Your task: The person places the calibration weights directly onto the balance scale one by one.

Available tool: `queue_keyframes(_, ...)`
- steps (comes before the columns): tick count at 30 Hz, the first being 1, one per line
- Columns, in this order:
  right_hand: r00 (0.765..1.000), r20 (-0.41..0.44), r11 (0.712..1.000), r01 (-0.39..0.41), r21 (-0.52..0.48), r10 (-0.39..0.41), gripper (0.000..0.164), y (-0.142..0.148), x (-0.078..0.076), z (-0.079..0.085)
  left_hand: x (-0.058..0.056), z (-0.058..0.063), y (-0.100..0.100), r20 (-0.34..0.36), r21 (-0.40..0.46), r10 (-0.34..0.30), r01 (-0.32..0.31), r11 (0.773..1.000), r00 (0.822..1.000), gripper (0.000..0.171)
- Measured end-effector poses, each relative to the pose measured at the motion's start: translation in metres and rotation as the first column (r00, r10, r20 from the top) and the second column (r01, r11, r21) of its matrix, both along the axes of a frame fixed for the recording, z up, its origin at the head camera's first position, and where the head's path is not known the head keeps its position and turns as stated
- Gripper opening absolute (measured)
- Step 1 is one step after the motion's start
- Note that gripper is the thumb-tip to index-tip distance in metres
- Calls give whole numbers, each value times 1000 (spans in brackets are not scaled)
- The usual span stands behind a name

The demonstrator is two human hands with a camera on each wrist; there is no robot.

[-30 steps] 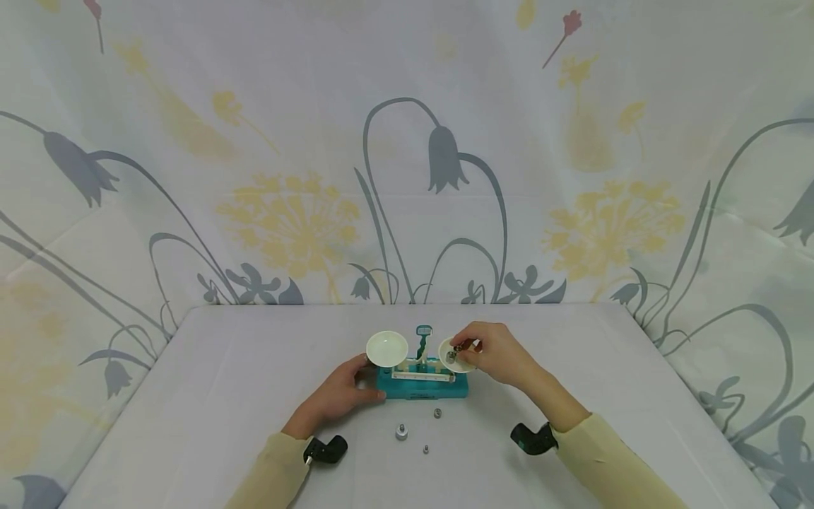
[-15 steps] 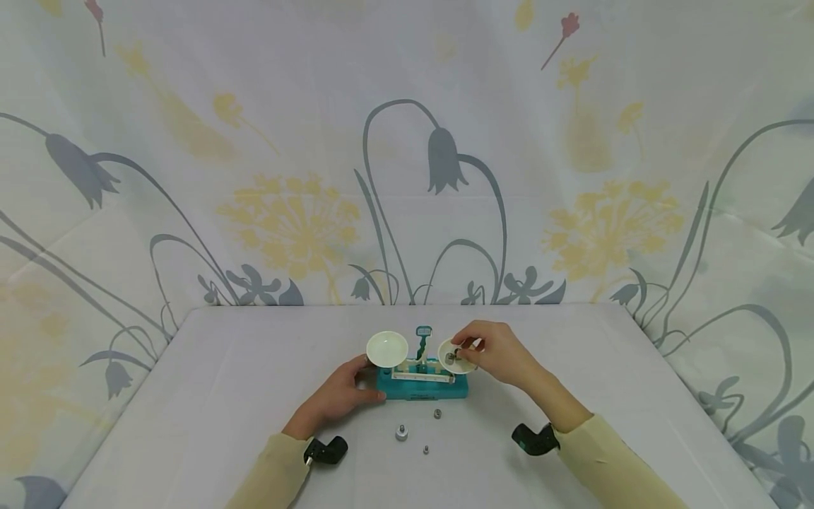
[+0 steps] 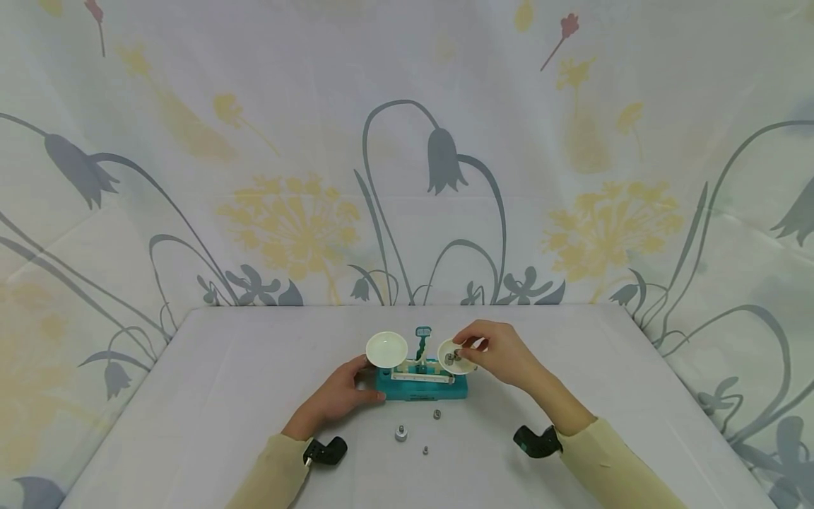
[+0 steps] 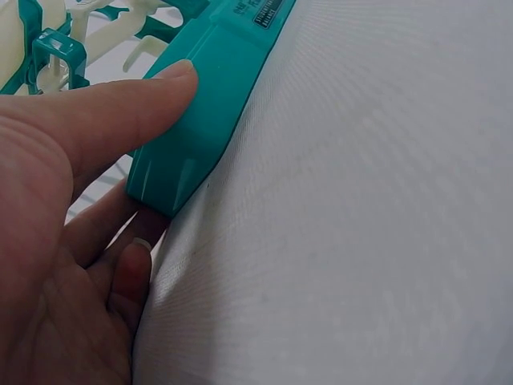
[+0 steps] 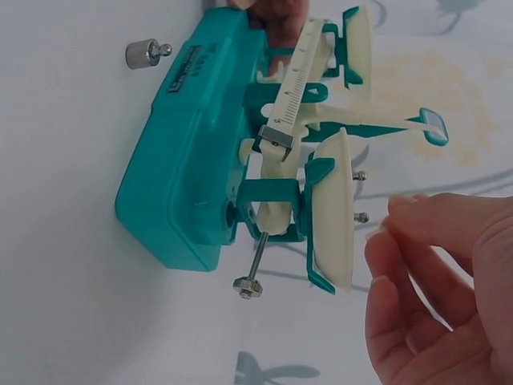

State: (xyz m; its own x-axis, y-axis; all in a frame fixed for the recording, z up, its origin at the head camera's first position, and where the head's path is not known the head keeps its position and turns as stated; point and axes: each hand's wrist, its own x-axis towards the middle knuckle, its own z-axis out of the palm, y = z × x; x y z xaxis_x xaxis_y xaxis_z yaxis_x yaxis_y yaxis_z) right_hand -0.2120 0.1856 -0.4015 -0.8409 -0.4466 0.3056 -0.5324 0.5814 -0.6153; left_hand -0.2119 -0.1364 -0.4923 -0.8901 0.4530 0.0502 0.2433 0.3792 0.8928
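A teal balance scale (image 3: 421, 389) stands on the white table, with two cream pans. My left hand (image 3: 339, 393) grips the left end of its base, thumb on the front face (image 4: 152, 100) and the other fingers round behind. In the right pan (image 5: 333, 212) sit two small metal weights, whose knobs show above the rim: one weight (image 5: 360, 176) and a second weight (image 5: 361, 217). Beside that second knob, my right hand (image 5: 441, 273) has its thumb and fingertips loosely bent, a small gap away, holding nothing. The left pan (image 3: 386, 350) has nothing in it.
In front of the scale stand three more weights: a larger one (image 3: 400, 434), a middle-sized one (image 3: 437, 415) and a tiny one (image 3: 425, 450). Behind the table hangs a flower-printed cloth (image 3: 407, 233). A black wrist camera (image 3: 537, 442) sits at the right cuff.
My right fingertips have let go of a weight, which now rests in the right pan next to the other, and drawn back slightly. My left hand has stayed on the base.
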Motion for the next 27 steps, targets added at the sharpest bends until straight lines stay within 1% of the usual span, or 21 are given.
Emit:
queue_keyframes(7, 1000, 1, 999, 18, -28, -18, 16, 4, 2, -2, 0, 0, 1, 0, -7, 8, -8, 1000, 1000, 67)
queue_keyframes(14, 1000, 14, 998, 27, -58, -26, 16, 6, 5, -4, 0, -1, 0, -17, -12, 8, -8, 1000, 1000, 67)
queue_keyframes(20, 999, 23, 997, 24, -75, -22, 16, 7, 8, -7, 1, -2, -1, -2, -11, 5, -5, 1000, 1000, 67)
queue_keyframes(27, 999, 30, 996, 25, -88, -23, 15, 7, 14, -7, 0, -1, -2, 7, -11, 0, 0, 1000, 1000, 68)
